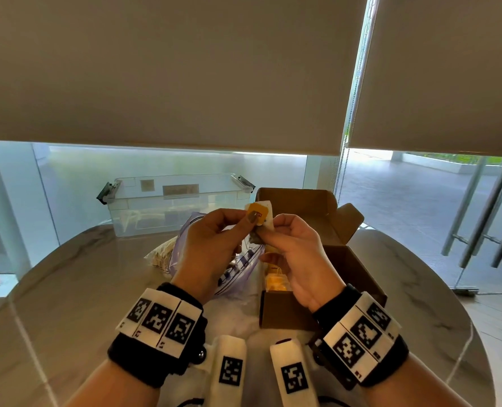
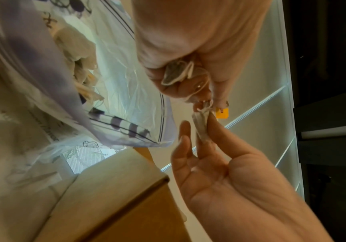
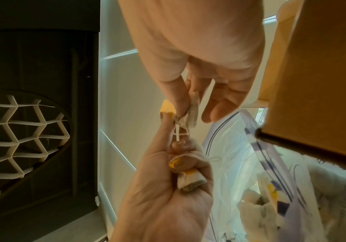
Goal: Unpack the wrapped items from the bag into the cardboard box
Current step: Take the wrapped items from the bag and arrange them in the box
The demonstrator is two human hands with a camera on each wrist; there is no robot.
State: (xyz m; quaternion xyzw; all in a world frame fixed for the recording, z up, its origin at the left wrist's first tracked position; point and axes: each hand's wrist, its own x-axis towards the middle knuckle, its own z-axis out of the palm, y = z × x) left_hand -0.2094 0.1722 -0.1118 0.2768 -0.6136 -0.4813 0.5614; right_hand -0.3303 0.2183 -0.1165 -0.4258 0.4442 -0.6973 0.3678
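Both my hands are up at twelve o'clock over the table (image 1: 67, 289). My left hand (image 1: 211, 245) pinches a yellow tag (image 1: 257, 214) at thumb and forefinger and curls round one tea bag (image 3: 190, 181) in the palm. My right hand (image 1: 293, 254) pinches a second tea bag (image 2: 202, 129) by its top, its other fingers loose. Two bags, strings tangled between them. One zip bag (image 1: 238, 268) lies at seven o'clock below the grip, one cardboard box (image 1: 346, 259) at four, more yellow-tagged sachets inside.
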